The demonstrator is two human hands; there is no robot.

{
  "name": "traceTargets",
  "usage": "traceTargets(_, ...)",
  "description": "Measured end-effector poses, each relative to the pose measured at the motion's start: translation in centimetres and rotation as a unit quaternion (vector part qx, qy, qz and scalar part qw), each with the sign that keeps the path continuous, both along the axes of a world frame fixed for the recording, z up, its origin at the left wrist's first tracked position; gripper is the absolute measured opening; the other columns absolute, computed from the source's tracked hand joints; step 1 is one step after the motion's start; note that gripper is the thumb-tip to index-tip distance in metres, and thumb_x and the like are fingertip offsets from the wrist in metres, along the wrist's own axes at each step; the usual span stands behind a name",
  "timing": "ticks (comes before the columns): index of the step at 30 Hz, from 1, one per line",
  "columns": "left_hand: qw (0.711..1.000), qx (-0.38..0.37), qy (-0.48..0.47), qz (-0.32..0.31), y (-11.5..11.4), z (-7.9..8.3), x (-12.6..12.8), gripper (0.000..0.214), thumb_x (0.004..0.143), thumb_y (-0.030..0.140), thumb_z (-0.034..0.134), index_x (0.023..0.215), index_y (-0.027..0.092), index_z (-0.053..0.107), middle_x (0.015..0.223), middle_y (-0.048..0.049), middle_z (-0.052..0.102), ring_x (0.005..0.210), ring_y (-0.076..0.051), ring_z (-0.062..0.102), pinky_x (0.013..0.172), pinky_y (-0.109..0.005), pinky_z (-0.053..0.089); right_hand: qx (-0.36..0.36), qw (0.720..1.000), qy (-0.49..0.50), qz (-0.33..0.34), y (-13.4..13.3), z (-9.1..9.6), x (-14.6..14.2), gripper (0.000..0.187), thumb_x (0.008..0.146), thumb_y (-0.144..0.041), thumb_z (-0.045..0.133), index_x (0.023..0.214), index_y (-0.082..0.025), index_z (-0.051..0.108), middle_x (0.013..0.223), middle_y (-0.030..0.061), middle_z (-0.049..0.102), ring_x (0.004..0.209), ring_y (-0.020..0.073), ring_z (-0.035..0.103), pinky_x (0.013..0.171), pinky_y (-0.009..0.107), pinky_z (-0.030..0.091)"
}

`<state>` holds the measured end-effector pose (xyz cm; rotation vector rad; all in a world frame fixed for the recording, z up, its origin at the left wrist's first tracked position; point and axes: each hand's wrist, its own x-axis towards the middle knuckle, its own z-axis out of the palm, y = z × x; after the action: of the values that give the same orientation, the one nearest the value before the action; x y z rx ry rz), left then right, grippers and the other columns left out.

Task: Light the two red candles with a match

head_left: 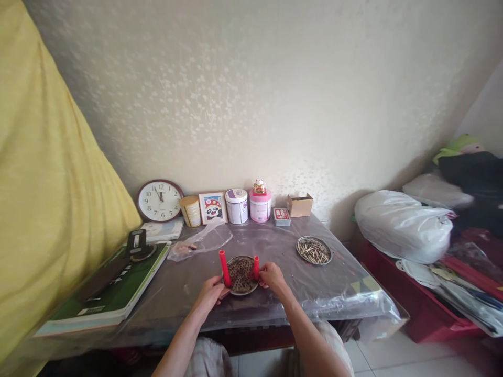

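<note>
A round metal plate (240, 293) sits near the table's front edge, its inside covered with dark brown, speckled material. Two red candles stand upright on it: a taller, slightly tilted candle (224, 268) at the left and a shorter candle (256, 268) at the right. My left hand (212, 291) is closed at the plate's left rim, beside the base of the taller candle. On the opposite side, my right hand (272, 276) has its fingers pinched at the right rim, close to the shorter candle. The fingertips of both hands are partly hidden.
A second plate (314, 251) holding many matchsticks lies to the right. Behind are a clear plastic bag (204, 241), a clock (160, 201), a panda picture (212, 209), canisters (237, 207) and a small cardboard box (299, 206). A green book (113, 288) lies left; a red bin (424, 309) stands right.
</note>
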<state>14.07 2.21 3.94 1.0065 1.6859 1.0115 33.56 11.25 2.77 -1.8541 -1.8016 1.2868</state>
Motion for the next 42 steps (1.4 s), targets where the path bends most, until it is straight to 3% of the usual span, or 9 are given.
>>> traceTargets(7,1.0,-0.003,-0.001,-0.03,0.9,0.6,3.4,0.015,0.086,0.024,0.058,0.096,0.014,0.064,0.064,0.0038,0.058,0.052,-0.012,0.053,0.048,-0.025,0.042,0.019,0.999,-0.008,-0.027,-0.5,1.4,4.0,0.023,0.094,-0.034,0.054,0.101,-0.012,0.061,0.089,0.0024,0.064,0.071,0.0111,0.062,0.066,0.027,0.054)
traceTargets(18,0.989,-0.003,-0.009,-0.148,2.4,0.5,12.5,0.021,0.089,0.033,0.055,0.081,0.014,0.061,0.063,0.0043,0.054,0.052,-0.01,0.051,0.049,-0.025,0.043,0.047,0.994,-0.04,-0.093,-1.5,2.3,14.4,0.024,0.094,-0.034,0.054,0.096,-0.012,0.061,0.082,0.0009,0.064,0.065,0.0096,0.061,0.062,0.025,0.053)
traceTargets(23,0.984,-0.011,-0.011,-0.18,2.7,0.4,15.4,0.023,0.089,0.036,0.055,0.084,0.014,0.061,0.066,0.0032,0.057,0.053,-0.01,0.052,0.05,-0.025,0.045,0.048,0.992,-0.054,-0.102,-2.0,2.5,17.6,0.025,0.094,-0.035,0.054,0.095,-0.012,0.061,0.081,0.0007,0.064,0.065,0.0096,0.061,0.063,0.025,0.053)
traceTargets(36,0.982,-0.015,-0.01,-0.19,3.2,-0.3,16.7,0.025,0.089,0.037,0.056,0.078,0.015,0.06,0.059,0.0056,0.051,0.047,-0.009,0.047,0.045,-0.023,0.04,0.038,0.993,-0.045,-0.105,-1.8,2.2,19.0,0.027,0.094,-0.037,0.054,0.092,-0.011,0.062,0.077,-0.0001,0.064,0.062,0.0089,0.061,0.061,0.024,0.053)
traceTargets(42,0.986,-0.017,-0.035,-0.164,2.8,-0.7,16.3,0.013,0.083,0.027,0.057,0.083,0.015,0.061,0.058,0.0042,0.054,0.049,-0.011,0.05,0.045,-0.024,0.039,0.051,0.985,-0.06,-0.157,0.0,2.9,21.4,0.027,0.095,-0.037,0.052,0.093,-0.012,0.062,0.081,0.001,0.064,0.066,0.0095,0.061,0.062,0.025,0.054)
